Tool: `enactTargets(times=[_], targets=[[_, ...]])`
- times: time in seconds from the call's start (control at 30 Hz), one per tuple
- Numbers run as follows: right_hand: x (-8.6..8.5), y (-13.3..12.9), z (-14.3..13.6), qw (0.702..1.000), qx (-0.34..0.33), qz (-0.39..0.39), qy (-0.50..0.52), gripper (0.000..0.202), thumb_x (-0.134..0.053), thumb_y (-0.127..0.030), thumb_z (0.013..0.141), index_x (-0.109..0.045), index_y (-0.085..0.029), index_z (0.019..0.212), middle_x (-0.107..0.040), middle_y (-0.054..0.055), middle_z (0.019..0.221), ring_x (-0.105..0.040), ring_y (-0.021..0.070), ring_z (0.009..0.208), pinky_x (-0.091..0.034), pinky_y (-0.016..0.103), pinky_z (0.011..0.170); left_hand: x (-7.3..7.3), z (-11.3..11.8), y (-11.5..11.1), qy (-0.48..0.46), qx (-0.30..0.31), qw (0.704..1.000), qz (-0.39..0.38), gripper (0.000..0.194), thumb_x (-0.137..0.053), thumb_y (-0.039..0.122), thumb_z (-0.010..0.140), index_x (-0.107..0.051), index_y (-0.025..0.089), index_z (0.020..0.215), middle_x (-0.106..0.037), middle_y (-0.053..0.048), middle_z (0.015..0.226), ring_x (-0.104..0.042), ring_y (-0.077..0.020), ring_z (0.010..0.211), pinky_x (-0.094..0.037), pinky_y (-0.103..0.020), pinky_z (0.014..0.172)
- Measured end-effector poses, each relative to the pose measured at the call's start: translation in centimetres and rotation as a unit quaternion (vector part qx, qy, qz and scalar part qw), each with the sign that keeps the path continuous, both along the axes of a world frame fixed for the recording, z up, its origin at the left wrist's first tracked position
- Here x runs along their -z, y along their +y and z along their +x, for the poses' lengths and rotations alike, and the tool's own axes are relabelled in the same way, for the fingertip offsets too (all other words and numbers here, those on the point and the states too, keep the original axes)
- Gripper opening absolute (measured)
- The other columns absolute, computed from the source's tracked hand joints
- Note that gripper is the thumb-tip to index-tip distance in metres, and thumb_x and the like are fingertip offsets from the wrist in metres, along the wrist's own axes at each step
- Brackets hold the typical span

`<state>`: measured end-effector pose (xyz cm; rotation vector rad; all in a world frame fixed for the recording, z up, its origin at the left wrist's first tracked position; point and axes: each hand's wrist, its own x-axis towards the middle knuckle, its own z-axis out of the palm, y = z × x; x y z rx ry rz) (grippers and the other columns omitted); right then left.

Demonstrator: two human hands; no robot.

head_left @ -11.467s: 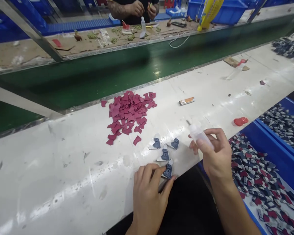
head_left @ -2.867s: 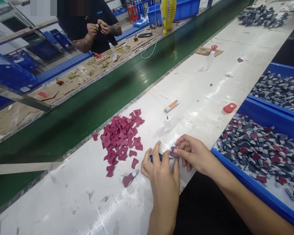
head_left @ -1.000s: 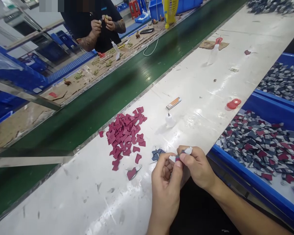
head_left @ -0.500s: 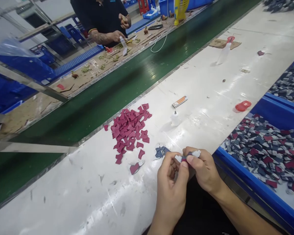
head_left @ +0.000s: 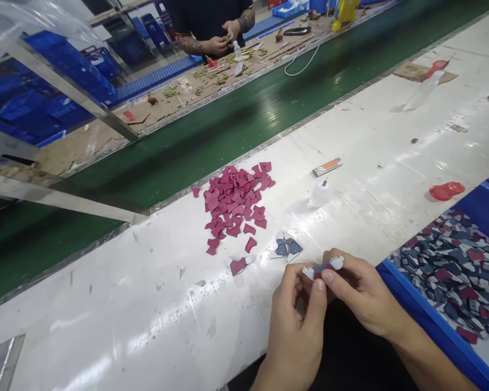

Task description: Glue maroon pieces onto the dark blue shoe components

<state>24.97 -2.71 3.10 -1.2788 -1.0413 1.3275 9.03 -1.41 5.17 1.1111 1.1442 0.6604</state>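
Small flat piece, white ends with dark blue and maroon middle [head_left: 323,266], pinched between both hands just above near edge of white worktable [head_left: 106,304]. Left hand [head_left: 297,320] curled, thumb and forefinger closed on piece's left end, palm turned inward. Right hand [head_left: 361,290] coming in from the right, thumb and fingers clamped on right end, forearm angled toward lower right corner.

Just beyond on the table: pair of blue-and-white pieces [head_left: 287,247], one maroon-and-white piece [head_left: 239,265], loose heap of maroon flat cutouts [head_left: 236,201]. Further out: small clear squeeze bottle [head_left: 320,193] upright, orange-and-silver lighter [head_left: 327,167], red plastic cap [head_left: 446,191].

Blue plastic bin of mixed blue, maroon and white pieces [head_left: 452,271] at right edge. Green conveyor belt [head_left: 187,146] behind table. Another person's hands [head_left: 224,41] at a cardboard-covered bench across the belt.
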Motion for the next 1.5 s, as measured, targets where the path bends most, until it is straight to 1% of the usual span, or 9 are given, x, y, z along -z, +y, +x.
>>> enactTargets(times=[0.17,0.3,0.37,0.47,0.73,0.9,1.07,1.3,1.5], targets=[[-0.6,0.7,1.4,0.991,0.07,-0.075,-0.08,0.044,-0.079,-0.06,0.095,-0.068,-0.021,0.077,-0.066,0.003,0.067,-0.062,0.019,0.062,-0.051,0.03,0.059,-0.2,-1.7,0.7,0.108,0.0,0.988,0.11,0.025,-0.053,0.047,0.109,-0.063,0.026,0.118,-0.069,-0.003,0.094,-0.066,-0.0189,0.086,-0.054,-0.031,0.075],[-0.6,2.1,3.0,0.968,0.112,-0.117,-0.192,0.047,-0.077,-0.068,0.091,-0.075,-0.021,0.094,-0.07,0.005,0.069,-0.064,0.0225,0.063,-0.05,0.032,0.057,1.3,-2.9,1.9,0.316,-0.041,0.886,0.337,0.024,-0.061,0.029,0.102,-0.063,0.025,0.126,-0.067,-0.007,0.111,-0.063,-0.0263,0.107,-0.053,-0.045,0.096],[-0.5,2.8,3.4,0.956,0.09,-0.122,-0.252,0.05,-0.07,-0.069,0.094,-0.076,-0.021,0.103,-0.075,0.007,0.08,-0.069,0.0253,0.073,-0.05,0.034,0.063,2.3,-3.0,2.4,0.4,-0.054,0.831,0.382,0.03,-0.064,0.027,0.1,-0.062,0.024,0.13,-0.063,-0.011,0.123,-0.056,-0.0318,0.12,-0.049,-0.053,0.103],[-0.6,3.6,3.4,0.938,0.055,-0.114,-0.322,0.048,-0.057,-0.065,0.1,-0.075,-0.021,0.105,-0.078,0.009,0.094,-0.072,0.0284,0.086,-0.051,0.037,0.072,3.4,-2.6,2.8,0.459,-0.058,0.795,0.392,0.037,-0.066,0.028,0.099,-0.061,0.021,0.135,-0.056,-0.015,0.133,-0.05,-0.0359,0.125,-0.047,-0.055,0.102],[-1.3,4.5,3.4,0.907,0.034,-0.115,-0.404,0.042,-0.054,-0.059,0.102,-0.076,-0.023,0.104,-0.078,0.008,0.093,-0.072,0.0286,0.085,-0.048,0.037,0.072,3.8,-1.5,2.9,0.473,-0.047,0.794,0.379,0.035,-0.064,0.022,0.098,-0.063,0.02,0.132,-0.057,-0.016,0.134,-0.049,-0.0375,0.126,-0.042,-0.055,0.102],[-2.3,4.8,3.3,0.878,0.083,-0.087,-0.464,0.041,-0.062,-0.061,0.101,-0.074,-0.022,0.108,-0.075,0.007,0.088,-0.068,0.0261,0.073,-0.046,0.036,0.066,3.9,-1.7,2.9,0.48,-0.048,0.791,0.377,0.02,-0.059,0.022,0.104,-0.068,0.021,0.122,-0.058,-0.015,0.133,-0.05,-0.0353,0.121,-0.043,-0.05,0.095],[-2.7,8.4,-0.4,0.884,0.018,0.033,-0.465,0.018,-0.065,-0.036,0.106,-0.074,-0.021,0.109,-0.077,0.006,0.098,-0.071,0.0241,0.084,-0.048,0.035,0.075,3.8,-2.3,2.8,0.493,-0.063,0.779,0.382,0.016,-0.056,0.018,0.106,-0.07,0.021,0.114,-0.061,-0.015,0.13,-0.051,-0.0343,0.118,-0.044,-0.049,0.09],[-3.3,15.0,-7.0,0.812,-0.137,0.005,-0.567,0.023,-0.059,-0.032,0.112,-0.07,-0.015,0.123,-0.074,0.015,0.124,-0.076,0.0325,0.106,-0.049,0.037,0.079,3.5,-3.6,2.3,0.53,-0.077,0.75,0.387,0.017,-0.06,0.014,0.103,-0.071,0.022,0.115,-0.062,-0.014,0.132,-0.053,-0.0338,0.121,-0.046,-0.049,0.094],[-3.0,16.1,-8.6,0.822,-0.127,0.018,-0.555,0.02,-0.063,-0.007,0.102,-0.07,-0.013,0.119,-0.079,0.017,0.111,-0.08,0.034,0.099,-0.049,0.034,0.075,6.4,-4.9,3.2,0.557,-0.159,0.687,0.439,0.023,-0.067,0.009,0.091,-0.075,0.026,0.102,-0.068,-0.012,0.124,-0.057,-0.0353,0.11,-0.047,-0.047,0.085]])
